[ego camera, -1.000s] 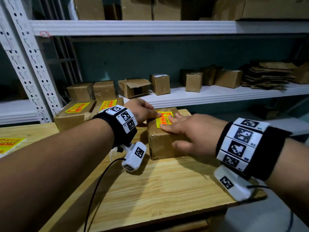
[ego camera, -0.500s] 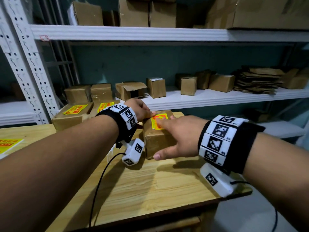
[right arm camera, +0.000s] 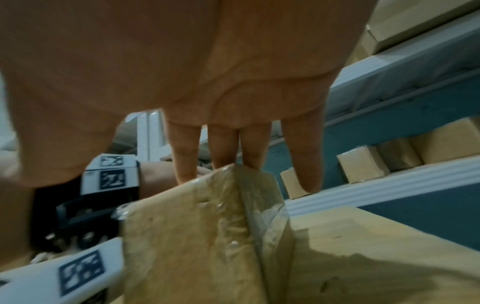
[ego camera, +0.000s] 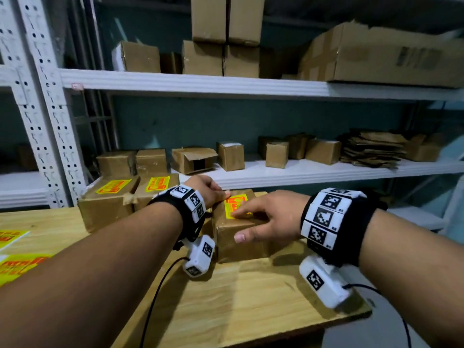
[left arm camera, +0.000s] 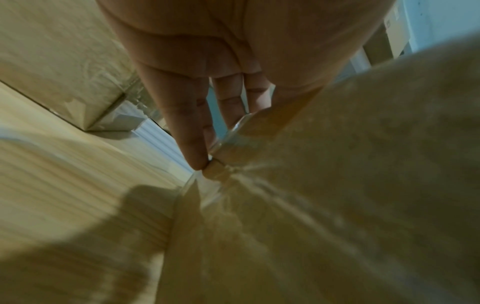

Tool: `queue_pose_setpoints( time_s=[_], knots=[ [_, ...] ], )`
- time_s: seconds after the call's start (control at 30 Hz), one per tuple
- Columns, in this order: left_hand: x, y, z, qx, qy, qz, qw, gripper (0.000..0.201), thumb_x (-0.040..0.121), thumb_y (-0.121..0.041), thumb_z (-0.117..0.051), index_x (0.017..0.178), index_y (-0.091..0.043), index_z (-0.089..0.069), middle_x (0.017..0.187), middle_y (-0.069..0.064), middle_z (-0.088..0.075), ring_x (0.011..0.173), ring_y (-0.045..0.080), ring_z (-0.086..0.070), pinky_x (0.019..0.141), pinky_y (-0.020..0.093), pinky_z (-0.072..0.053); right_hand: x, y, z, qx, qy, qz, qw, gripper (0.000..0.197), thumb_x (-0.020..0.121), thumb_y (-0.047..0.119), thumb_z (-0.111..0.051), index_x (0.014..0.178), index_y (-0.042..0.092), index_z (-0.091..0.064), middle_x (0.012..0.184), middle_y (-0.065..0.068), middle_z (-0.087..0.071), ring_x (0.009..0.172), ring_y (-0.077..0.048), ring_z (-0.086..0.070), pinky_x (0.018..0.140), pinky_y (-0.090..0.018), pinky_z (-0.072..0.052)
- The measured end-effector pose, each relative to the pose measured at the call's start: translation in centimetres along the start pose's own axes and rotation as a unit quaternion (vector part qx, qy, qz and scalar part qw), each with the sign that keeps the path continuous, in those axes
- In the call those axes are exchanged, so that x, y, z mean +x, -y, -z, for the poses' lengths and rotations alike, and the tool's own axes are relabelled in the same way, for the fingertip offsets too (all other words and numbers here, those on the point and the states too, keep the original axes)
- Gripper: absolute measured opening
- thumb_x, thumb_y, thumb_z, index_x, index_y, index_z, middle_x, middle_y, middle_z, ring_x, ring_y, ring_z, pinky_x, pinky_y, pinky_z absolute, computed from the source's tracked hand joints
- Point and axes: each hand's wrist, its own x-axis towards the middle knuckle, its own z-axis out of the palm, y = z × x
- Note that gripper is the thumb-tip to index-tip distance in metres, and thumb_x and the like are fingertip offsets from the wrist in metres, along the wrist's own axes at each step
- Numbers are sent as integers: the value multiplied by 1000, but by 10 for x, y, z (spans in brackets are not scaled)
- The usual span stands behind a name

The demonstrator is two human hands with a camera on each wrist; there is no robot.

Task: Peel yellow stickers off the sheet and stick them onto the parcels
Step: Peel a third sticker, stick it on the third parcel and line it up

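A small taped cardboard parcel (ego camera: 238,237) stands on the wooden table (ego camera: 251,310) with a yellow sticker (ego camera: 234,205) on its top. My right hand (ego camera: 261,217) lies over the parcel, straight fingers pressing on the sticker, thumb against the front face. My left hand (ego camera: 208,190) rests on the parcel's far left top corner. The right wrist view shows the straight fingers (right arm camera: 252,148) on the parcel's top edge (right arm camera: 207,226). The left wrist view shows fingers (left arm camera: 189,123) touching the parcel's taped corner (left arm camera: 311,185). Yellow sticker sheets (ego camera: 15,259) lie at the table's left edge.
Two larger parcels (ego camera: 110,202) with yellow stickers sit at the back left of the table. White metal shelves (ego camera: 301,172) behind hold several small boxes and a stack of flattened cardboard (ego camera: 371,149). Cables run from the wrist cameras across the table.
My right hand slid across the sticker on the parcel top, thumb dropping onto the front face. The head view rose and shows more of the upper shelf. The left hand stayed at the corner.
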Motion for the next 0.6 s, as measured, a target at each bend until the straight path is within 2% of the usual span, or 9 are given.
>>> queue_pose_setpoints(
  time_s=[0.03, 0.07, 0.13, 0.17, 0.23, 0.33, 0.4, 0.47, 0.6],
  knots=[
    [2, 1, 0, -1, 2, 6, 1000, 30, 75, -38, -89, 88, -16, -73, 85, 3, -77, 81, 21, -74, 71, 38, -65, 3, -2, 3, 7, -18, -8, 1000, 68, 84, 77, -57, 143, 43, -56, 149, 9, -58, 135, -17, -53, 107, -32, -43],
    [3, 2, -1, 1, 5, 6, 1000, 29, 74, -38, -89, 87, -17, -73, 86, 3, -77, 83, 21, -74, 72, 39, -65, 6, -4, 5, 12, -34, -17, 999, 65, 86, 74, -58, 140, 39, -61, 144, 10, -62, 131, -15, -56, 102, -31, -44],
    [3, 2, 0, 2, 11, 7, 1000, 27, 75, -37, -89, 87, -19, -73, 87, 1, -77, 80, 18, -72, 62, 32, -60, 13, -9, 10, 22, -42, -36, 998, 65, 87, 73, -57, 141, 37, -61, 143, 9, -63, 130, -15, -56, 102, -33, -44],
    [3, 2, 1, 2, 13, 7, 1000, 27, 75, -37, -89, 88, -19, -74, 87, 1, -76, 81, 17, -72, 61, 30, -58, 16, -12, 13, 22, -24, -47, 998, 69, 87, 75, -55, 146, 38, -55, 148, 8, -59, 133, -17, -54, 104, -35, -42],
    [3, 3, 2, 4, 13, 8, 1000, 29, 74, -39, -90, 89, -20, -74, 88, 0, -77, 84, 18, -72, 69, 33, -61, 23, -15, 11, 10, 27, -69, 997, 82, 87, 78, -52, 158, 41, -34, 162, 6, -43, 144, -22, -43, 111, -37, -34],
    [5, 5, -1, 6, 3, -1, 1000, 31, 74, -38, -89, 91, -17, -74, 89, 1, -78, 86, 19, -73, 78, 35, -61, 35, -19, -2, 6, 51, -82, 995, 95, 86, 82, -47, 164, 40, -11, 173, 9, -17, 155, -24, -28, 125, -44, -22],
    [7, 7, -3, 2, -8, -3, 1000, 31, 73, -38, -90, 89, -16, -74, 87, 2, -78, 86, 20, -74, 82, 39, -62, 41, -22, -7, 107, 35, -106, 988, 83, 94, 76, -38, 164, 36, -16, 173, 12, -14, 157, -23, -24, 127, -40, -17],
    [8, 7, -4, 8, -12, -2, 1000, 29, 73, -40, -89, 86, -18, -74, 87, 1, -77, 86, 19, -73, 84, 40, -62, 43, -26, -8, 173, 10, -133, 976, 75, 96, 76, -30, 161, 38, -28, 170, 8, -28, 153, -25, -32, 123, -40, -21],
    [6, 6, -4, 20, -16, -3, 1000, 27, 76, -42, -87, 87, -21, -73, 89, -1, -76, 87, 18, -71, 83, 38, -60, 48, -32, -12, 125, 5, -74, 989, 62, 104, 55, -44, 162, 39, -27, 171, 19, -15, 156, -18, -24, 125, -35, -17]
  ],
)
